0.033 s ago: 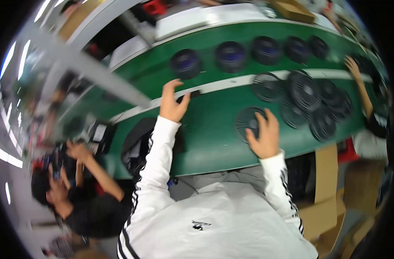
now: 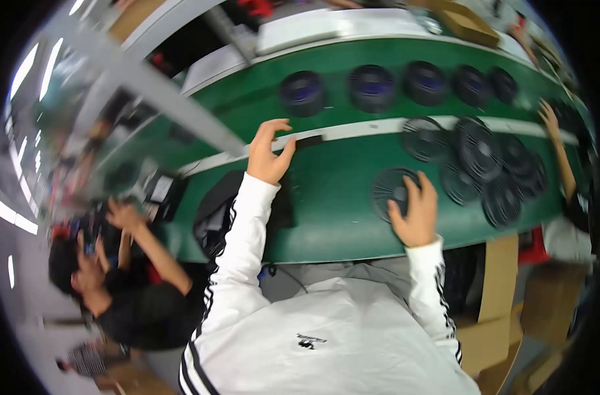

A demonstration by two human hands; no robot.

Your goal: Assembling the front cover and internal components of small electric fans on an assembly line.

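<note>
My left hand (image 2: 270, 153) is raised above the green bench (image 2: 339, 230), thumb and fingers apart with nothing between them. Near its thumb, a short dark bar (image 2: 310, 141) lies against the white strip. My right hand (image 2: 415, 212) is at a flat, round black slotted grille (image 2: 384, 187) lying on the bench. Its thumb and fingers are spread over the grille's right side; contact is unclear. Farther right lies a loose, overlapping pile of similar black grilles (image 2: 479, 150).
Several thick black round parts with purple centres (image 2: 372, 87) stand in a row beyond the white strip (image 2: 366, 127). A dark bag-like bundle (image 2: 211, 220) lies left. Co-workers' hands show at left (image 2: 125, 216) and far right (image 2: 549, 117). An open cardboard box (image 2: 491, 336) stands below right.
The whole view has shifted slightly, so bench and parts appear farther right. My left hand has shifted less than the bench. Both hands keep nearly the same pose.
</note>
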